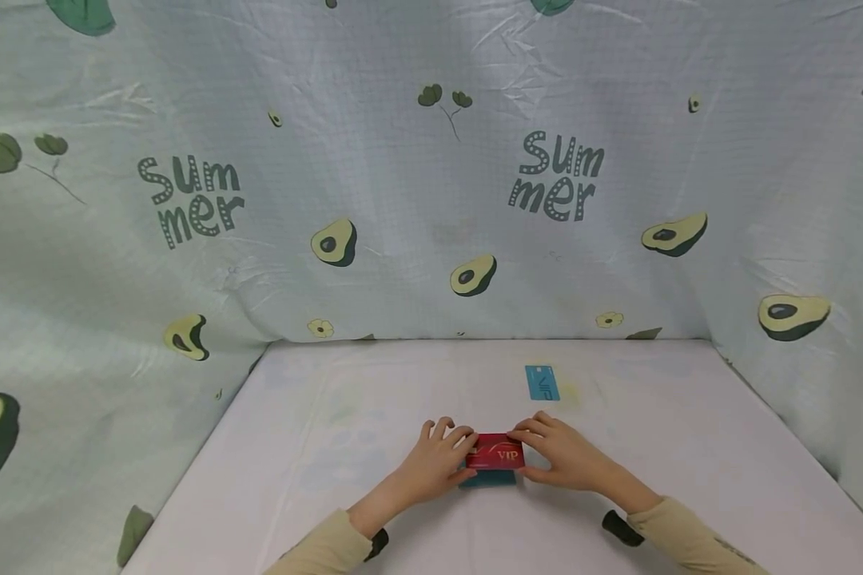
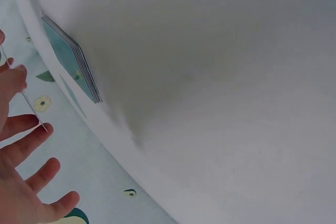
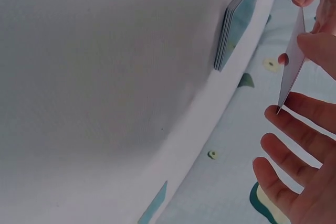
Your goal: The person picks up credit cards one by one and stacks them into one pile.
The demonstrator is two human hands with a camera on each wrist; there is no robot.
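A red VIP card (image 1: 495, 452) is held level between the two hands, raised over a neat stack of teal cards (image 1: 487, 479). The left hand (image 1: 433, 465) pinches its left edge between thumb and fingers, the outer fingers spread. At the opposite edge, the right hand (image 1: 566, 457) pinches the card the same way. The wrist views catch the card (image 3: 294, 64) nearly edge-on, apart from the stack (image 3: 237, 24) on the table. The left wrist view shows several layers in that stack (image 2: 71, 59).
A single blue VIP card (image 1: 542, 383) lies flat farther back on the white table (image 1: 374, 399), right of the middle. An avocado-print cloth (image 1: 403, 176) hangs behind and at both sides. Dark bands (image 1: 622, 529) sit near the wrists.
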